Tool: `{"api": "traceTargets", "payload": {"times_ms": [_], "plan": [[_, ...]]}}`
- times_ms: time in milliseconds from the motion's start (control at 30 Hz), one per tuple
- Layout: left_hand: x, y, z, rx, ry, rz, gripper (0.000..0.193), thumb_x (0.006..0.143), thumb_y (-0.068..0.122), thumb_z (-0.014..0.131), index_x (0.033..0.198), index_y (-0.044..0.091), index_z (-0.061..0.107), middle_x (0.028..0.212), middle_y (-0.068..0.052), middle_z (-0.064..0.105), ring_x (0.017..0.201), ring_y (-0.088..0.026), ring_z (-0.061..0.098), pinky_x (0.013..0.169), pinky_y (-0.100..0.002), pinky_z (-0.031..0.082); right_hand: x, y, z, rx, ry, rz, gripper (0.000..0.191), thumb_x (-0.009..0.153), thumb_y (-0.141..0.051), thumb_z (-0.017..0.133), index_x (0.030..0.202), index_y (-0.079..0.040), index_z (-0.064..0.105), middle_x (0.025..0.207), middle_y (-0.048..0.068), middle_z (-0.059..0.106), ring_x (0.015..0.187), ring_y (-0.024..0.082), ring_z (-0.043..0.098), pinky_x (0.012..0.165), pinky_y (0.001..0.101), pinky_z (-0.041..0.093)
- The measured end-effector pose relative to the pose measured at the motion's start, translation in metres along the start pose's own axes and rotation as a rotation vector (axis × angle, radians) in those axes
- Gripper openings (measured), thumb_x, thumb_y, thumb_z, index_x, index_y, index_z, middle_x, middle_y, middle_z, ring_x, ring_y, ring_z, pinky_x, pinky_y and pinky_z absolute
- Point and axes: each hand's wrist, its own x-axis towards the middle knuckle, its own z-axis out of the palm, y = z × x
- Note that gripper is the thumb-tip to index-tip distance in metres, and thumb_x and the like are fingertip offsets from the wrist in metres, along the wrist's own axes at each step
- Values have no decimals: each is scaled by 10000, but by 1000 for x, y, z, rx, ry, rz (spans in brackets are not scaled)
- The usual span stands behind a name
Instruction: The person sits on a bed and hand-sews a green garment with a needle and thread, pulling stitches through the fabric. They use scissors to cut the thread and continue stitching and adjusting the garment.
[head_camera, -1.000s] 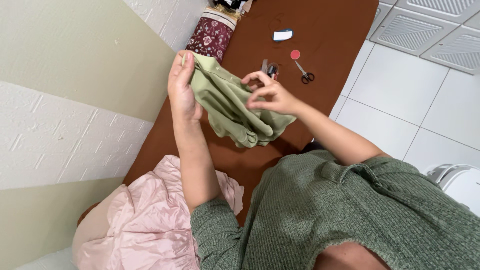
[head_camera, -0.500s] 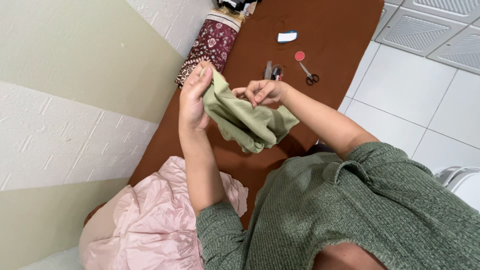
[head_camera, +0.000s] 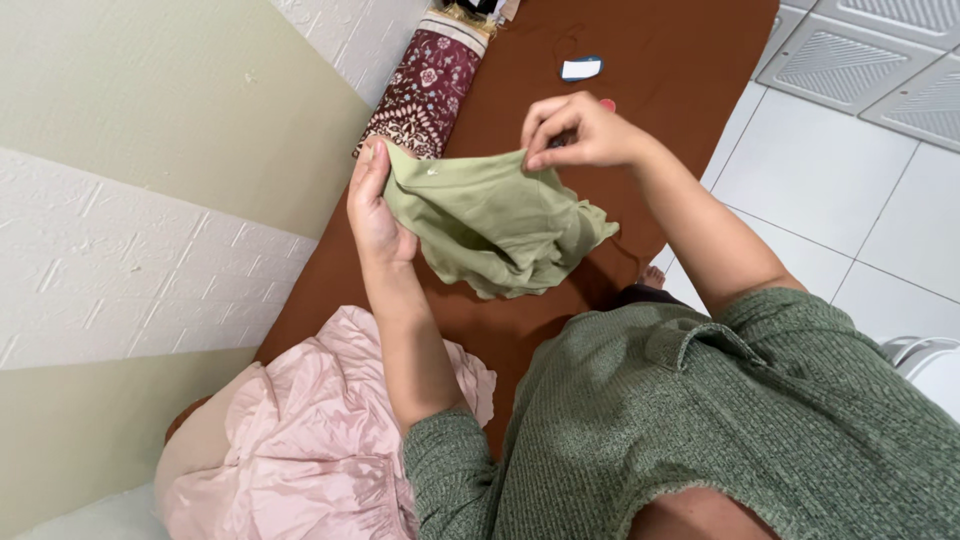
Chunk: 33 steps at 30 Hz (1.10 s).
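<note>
pink fabric (head_camera: 300, 450) bunched at near table end | left hand (head_camera: 375, 205) and right hand (head_camera: 575, 130) each pinch an edge of green cloth (head_camera: 490, 225), held above brown table (head_camera: 690, 60) | patterned roll (head_camera: 425, 90), small white-blue object (head_camera: 581, 68) beyond

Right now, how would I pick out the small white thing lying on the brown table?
Follow the long brown table to its far end. There, beyond the right hand pinching the light green cloth, lies a small flat white tag with a dark edge, the only pale thing on the bare brown top.
</note>
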Motion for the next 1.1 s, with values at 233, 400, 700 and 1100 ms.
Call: {"api": "traceTargets", "payload": {"times_ms": [233,400,700,1100], "plan": [[17,-54,-21,354,28,117,152,1115,220,560,1068,76,554,844,-33,583,787,-128,568,790,-288,488,-34,-36,-30,345,150,-59,81,910,-58,782,928,19,762,992,80,669,859,122,624,815,254,507],[3,-121,-17,735,-411,-129,351,934,232,707,1196,32,586,929,-79,669,882,-167,655,845,-332,562,-49,-60,-24,520,129,22,121,887,-66,786,914,45,746,1042,120,660,908,158,621,831,266,505],[-26,-181,5,405,-577,-41,343,1004,177,706,1269,-34,653,1327,-53,647,1212,-137,597,1056,-304,471,-66,-84,-10,570,44,82,138,896,-83,797,904,48,757,965,120,672,1004,172,599,896,287,482],[-61,-121,88,495,-267,6,133,918,0,814,1041,-19,767,914,-41,747,815,-92,670,750,-253,552,-106,-110,-21,80,183,100,92,848,-37,804,917,16,774,1018,112,704,824,123,630,666,220,478]]}}
